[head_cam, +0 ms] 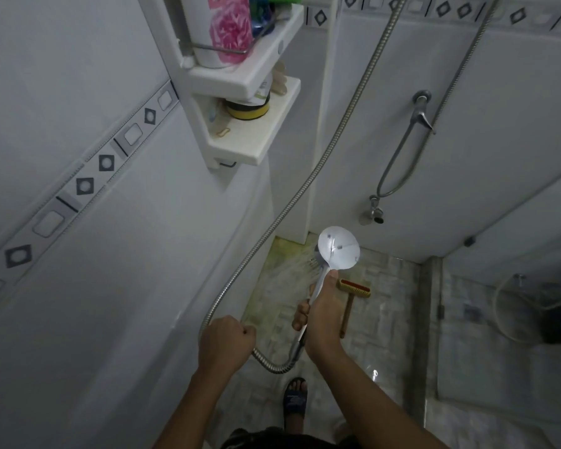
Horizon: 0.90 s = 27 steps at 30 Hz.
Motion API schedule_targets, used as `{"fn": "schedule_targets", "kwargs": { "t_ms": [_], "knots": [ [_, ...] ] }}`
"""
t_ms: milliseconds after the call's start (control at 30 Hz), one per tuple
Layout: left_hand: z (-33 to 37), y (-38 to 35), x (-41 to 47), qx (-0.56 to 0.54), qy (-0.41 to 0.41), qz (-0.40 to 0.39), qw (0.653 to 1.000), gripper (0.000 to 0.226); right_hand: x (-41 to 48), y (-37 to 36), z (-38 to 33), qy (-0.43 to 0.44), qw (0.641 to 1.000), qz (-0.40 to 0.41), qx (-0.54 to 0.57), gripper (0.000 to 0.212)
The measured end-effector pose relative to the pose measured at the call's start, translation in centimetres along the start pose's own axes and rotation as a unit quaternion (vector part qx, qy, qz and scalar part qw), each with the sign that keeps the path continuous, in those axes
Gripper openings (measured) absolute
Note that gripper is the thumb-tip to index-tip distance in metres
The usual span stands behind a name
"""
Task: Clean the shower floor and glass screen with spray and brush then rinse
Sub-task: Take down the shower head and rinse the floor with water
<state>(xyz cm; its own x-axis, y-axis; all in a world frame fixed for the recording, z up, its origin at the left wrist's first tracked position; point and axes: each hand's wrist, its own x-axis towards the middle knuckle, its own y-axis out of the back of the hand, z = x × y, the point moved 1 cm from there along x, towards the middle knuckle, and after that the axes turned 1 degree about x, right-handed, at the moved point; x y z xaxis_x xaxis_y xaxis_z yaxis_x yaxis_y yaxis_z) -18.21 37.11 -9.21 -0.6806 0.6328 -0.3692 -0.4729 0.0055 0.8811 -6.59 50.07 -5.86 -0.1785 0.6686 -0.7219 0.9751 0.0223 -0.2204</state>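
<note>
Right hand (321, 319) grips shower head (339, 247), left hand (227, 341) grips hose (305, 186); brush (354, 287) at 1 o'clock could trip us.

The right hand (321, 314) gripped the shower head (337, 247) (spraying the floor (386, 319)). The left hand (225, 343) held its hose (305, 186). A brush (352, 296) lay nearby.

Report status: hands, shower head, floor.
Right hand grips shower head, spraying floor. Left hand holds hose. Brush lies on floor beside spray.
</note>
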Motion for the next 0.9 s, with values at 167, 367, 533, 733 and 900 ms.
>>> {"fn": "schedule_targets", "kwargs": {
  "t_ms": [167, 367, 533, 733, 900],
  "knots": [
    [0.1, 0.8, 0.2, -0.001, 0.008, 0.004, 1.0, 0.046, 0.4, -0.8, -0.6, -0.02, 1.0, -0.004, 0.014, 0.063],
    [0.8, 3.1, 1.8, 0.019, 0.021, 0.073, 0.997, 0.044, 0.8, -1.1, -1.5, 0.028, 0.993, -0.014, 0.115, 0.062],
    [1.4, 4.4, 3.2, 0.041, -0.011, 0.128, 0.991, 0.05, 0.8, -1.7, -2.8, 0.077, 0.985, -0.018, 0.152, 0.06],
    [2.4, 4.7, 4.5, 0.038, -0.038, 0.151, 0.987, 0.047, 2.0, -1.9, -4.1, 0.101, 0.978, -0.006, 0.182, 0.061],
    [3.4, 5.2, 4.7, 0.044, -0.045, 0.144, 0.988, 0.044, 2.4, -1.9, -5.1, 0.119, 0.975, -0.004, 0.188, 0.062]
  ]
}}
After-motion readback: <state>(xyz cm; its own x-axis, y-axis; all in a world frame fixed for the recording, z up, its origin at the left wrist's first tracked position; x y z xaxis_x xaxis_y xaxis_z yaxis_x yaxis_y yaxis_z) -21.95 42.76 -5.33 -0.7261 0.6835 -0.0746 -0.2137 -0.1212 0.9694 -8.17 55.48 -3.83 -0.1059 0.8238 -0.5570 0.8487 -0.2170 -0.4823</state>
